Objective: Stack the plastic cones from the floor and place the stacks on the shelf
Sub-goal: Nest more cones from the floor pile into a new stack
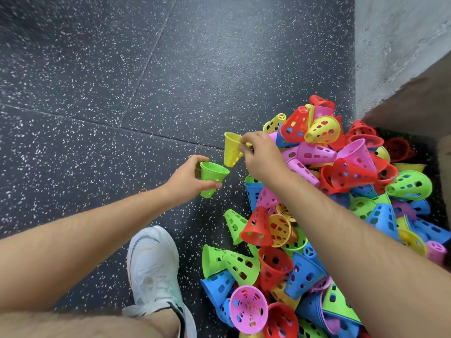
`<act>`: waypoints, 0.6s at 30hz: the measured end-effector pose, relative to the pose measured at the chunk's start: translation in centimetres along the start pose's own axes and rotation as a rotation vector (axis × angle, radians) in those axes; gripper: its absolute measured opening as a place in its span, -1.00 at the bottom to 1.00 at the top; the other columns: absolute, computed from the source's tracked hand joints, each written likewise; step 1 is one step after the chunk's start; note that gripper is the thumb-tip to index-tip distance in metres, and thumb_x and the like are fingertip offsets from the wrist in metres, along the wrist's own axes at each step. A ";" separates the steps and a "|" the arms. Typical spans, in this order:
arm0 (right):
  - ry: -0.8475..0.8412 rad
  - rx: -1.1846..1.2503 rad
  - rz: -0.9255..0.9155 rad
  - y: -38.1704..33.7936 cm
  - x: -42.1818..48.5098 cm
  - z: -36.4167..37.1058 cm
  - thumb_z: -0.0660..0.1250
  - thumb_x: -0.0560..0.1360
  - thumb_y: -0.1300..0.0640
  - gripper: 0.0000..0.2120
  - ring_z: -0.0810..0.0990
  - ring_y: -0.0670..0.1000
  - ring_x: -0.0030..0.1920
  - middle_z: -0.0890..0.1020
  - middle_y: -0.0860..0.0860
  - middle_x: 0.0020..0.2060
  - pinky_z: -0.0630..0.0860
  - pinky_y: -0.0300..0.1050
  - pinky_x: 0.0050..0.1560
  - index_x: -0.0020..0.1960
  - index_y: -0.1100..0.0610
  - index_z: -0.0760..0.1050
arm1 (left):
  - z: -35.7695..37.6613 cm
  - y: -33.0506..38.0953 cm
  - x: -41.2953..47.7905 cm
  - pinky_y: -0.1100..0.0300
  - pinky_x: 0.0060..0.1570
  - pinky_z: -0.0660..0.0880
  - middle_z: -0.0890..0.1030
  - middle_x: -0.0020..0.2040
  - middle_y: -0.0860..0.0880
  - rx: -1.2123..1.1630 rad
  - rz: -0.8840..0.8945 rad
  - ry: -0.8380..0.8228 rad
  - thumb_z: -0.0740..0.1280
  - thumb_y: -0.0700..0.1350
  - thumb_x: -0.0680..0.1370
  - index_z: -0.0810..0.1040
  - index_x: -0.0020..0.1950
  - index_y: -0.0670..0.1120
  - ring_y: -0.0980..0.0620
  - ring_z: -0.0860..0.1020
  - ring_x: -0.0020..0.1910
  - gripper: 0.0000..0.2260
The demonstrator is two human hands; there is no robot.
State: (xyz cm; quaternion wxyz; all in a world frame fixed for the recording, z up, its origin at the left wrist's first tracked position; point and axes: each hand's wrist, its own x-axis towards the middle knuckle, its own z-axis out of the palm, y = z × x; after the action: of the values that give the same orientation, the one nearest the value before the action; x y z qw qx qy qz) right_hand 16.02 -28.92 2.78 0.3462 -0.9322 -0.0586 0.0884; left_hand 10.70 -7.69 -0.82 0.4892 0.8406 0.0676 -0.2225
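The dark speckled floor (122,81) carries a heap of coloured cones (317,203) against a grey wall (402,45); a white shoe (153,272) stands beside it; the left hand (185,178) curls its fingers (201,159) round a green cone (212,174), mouth upward; the right hand (263,154) pinches a yellow cone (231,150) at the rim, its narrow end just beside the green rim.

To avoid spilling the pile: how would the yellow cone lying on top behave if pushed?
Probably light: the top yellow cone is thin plastic full of holes. Lying sideways on loose cones, it would likely roll or slide down.
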 end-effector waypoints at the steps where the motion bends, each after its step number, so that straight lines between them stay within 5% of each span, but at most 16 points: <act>1: 0.055 0.068 -0.016 -0.6 -0.5 -0.4 0.29 0.63 0.18 -0.86 0.45 -0.02 0.01 0.51 0.08 0.12 0.27 -0.31 0.00 0.13 0.18 0.57 | 0.1 0.2 0.0 0.13 0.17 0.55 0.63 0.20 0.01 0.003 0.004 0.000 0.67 -0.01 0.37 0.41 0.45 -0.04 0.04 0.61 0.16 -0.26; 6: 0.008 0.139 -0.052 -1.8 -2.8 -1.0 0.33 0.60 0.16 -0.88 0.43 -0.12 -0.01 0.50 0.01 0.10 0.27 -0.55 -0.02 0.11 0.13 0.59 | 0.7 1.3 0.2 0.01 0.29 0.55 0.59 0.30 0.00 -0.039 0.065 -0.019 0.67 -0.08 0.37 0.35 0.50 -0.06 0.04 0.61 0.19 -0.21; 12: -0.214 0.097 0.006 -1.0 -5.3 -0.3 0.32 0.51 0.00 -0.82 0.52 -0.08 0.11 0.53 -0.07 0.11 0.48 -0.04 0.25 0.11 -0.11 0.53 | 1.2 2.2 -0.3 0.32 0.09 0.56 0.58 0.22 0.02 -0.083 0.151 -0.045 0.62 -0.19 0.44 0.23 0.54 0.22 0.11 0.63 0.13 -0.16; 18: -0.178 0.064 0.055 -1.0 -6.6 -2.1 0.32 0.52 0.10 -0.59 0.46 -0.04 0.31 0.52 -0.03 0.27 0.36 -0.17 0.31 0.36 0.06 0.42 | 1.5 2.1 -0.7 -0.02 0.16 0.62 0.65 0.17 0.06 0.007 0.126 -0.047 0.63 -0.11 0.43 0.47 0.35 0.06 0.03 0.64 0.17 -0.44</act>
State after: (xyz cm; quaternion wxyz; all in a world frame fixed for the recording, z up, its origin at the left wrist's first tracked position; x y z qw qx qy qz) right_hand 9.98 -30.55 5.80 0.3665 -0.9103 -0.0608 0.1823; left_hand 10.33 -9.96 0.57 0.5008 0.8394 0.0023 -0.2112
